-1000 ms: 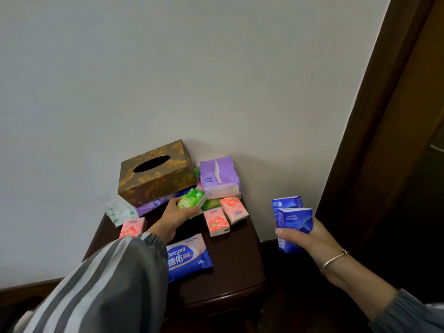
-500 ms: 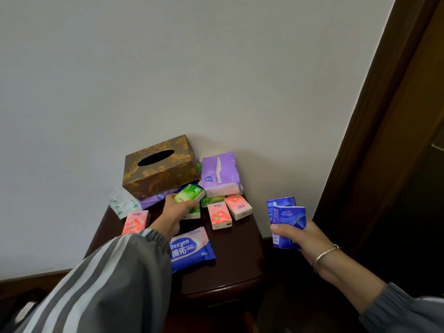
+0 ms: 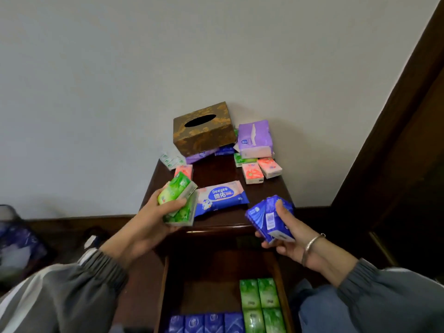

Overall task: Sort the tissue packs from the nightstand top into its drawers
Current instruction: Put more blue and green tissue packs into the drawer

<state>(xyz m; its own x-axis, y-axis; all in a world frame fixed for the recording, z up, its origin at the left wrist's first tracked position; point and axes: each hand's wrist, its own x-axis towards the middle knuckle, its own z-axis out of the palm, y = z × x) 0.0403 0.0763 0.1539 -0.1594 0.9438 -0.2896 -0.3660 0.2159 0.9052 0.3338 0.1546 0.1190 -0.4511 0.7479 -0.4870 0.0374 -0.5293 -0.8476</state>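
Observation:
My left hand (image 3: 153,219) grips green tissue packs (image 3: 179,200) above the front left corner of the dark nightstand (image 3: 216,170). My right hand (image 3: 288,236) grips two blue tissue packs (image 3: 269,217) off the front right corner. Below both hands an open drawer (image 3: 211,272) holds green packs (image 3: 260,301) on the right and a row of blue packs (image 3: 206,323) along the front. On the top lie pink packs (image 3: 260,170), another pink pack (image 3: 185,170), a green pack (image 3: 242,158), a blue Deeyeo wipes pack (image 3: 221,194) and a purple tissue pack (image 3: 255,138).
A brown patterned tissue box (image 3: 204,128) sits at the back on purple and blue packs. A white-green pack (image 3: 171,161) overhangs the left rear edge. A white wall stands behind, a dark wooden door frame (image 3: 396,140) to the right, and dark items on the floor at left.
My left hand has lifted green packs off the top and drawn them toward the front. The view has tilted down, showing the open drawer. My right hand still holds the blue packs.

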